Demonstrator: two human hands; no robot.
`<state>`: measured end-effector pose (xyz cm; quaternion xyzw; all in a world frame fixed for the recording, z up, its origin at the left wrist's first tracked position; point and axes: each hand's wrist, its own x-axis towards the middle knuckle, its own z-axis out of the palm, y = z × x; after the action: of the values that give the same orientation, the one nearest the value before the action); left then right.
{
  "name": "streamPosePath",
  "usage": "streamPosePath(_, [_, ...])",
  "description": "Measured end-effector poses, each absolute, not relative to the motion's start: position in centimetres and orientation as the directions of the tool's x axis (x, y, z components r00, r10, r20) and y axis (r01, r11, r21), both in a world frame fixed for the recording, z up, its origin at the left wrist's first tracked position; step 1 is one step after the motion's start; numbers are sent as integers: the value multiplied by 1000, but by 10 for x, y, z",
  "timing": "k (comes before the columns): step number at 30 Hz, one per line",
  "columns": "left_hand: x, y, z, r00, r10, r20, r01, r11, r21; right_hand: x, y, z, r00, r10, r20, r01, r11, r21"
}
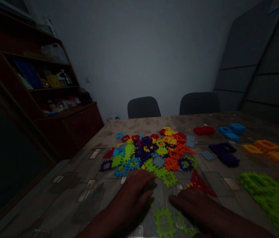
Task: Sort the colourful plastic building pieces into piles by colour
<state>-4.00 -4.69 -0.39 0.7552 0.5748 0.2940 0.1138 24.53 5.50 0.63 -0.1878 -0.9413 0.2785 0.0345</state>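
My left hand is low over the table in front of the mixed pile of plastic pieces, its fingers apart and nothing seen between them. To its right is my right hand, beside red pieces; whether its fingers hold anything is too dark to tell. A green windowed piece lies flat between my forearms. Partly under my right wrist, another green piece shows. A green windowed piece lies at the pile's near edge.
Sorted groups stand on the right: green, orange, dark blue, light blue and red. Two chairs are behind the patterned table. A shelf unit is at the left.
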Motion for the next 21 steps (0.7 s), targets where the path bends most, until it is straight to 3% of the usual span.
streamPosePath(3, [-30, -25, 3, 195, 953, 234, 839, -285, 463, 244, 58, -9, -891, 448, -78, 428, 770, -473])
streamPosePath(12, [5, 7, -2, 261, 956, 133, 897, -291, 333, 240, 69, -46, -811, 578, 93, 536, 797, -278])
streamPosePath(18, [4, 1, -9, 243, 964, 110, 901, -267, 341, 236, 64, -18, -757, 651, -56, 637, 718, -280])
streamPosePath(21, [-2, -7, -8, 280, 953, 118, 874, -304, 379, 234, 59, 4, -775, 630, -50, 606, 718, -343])
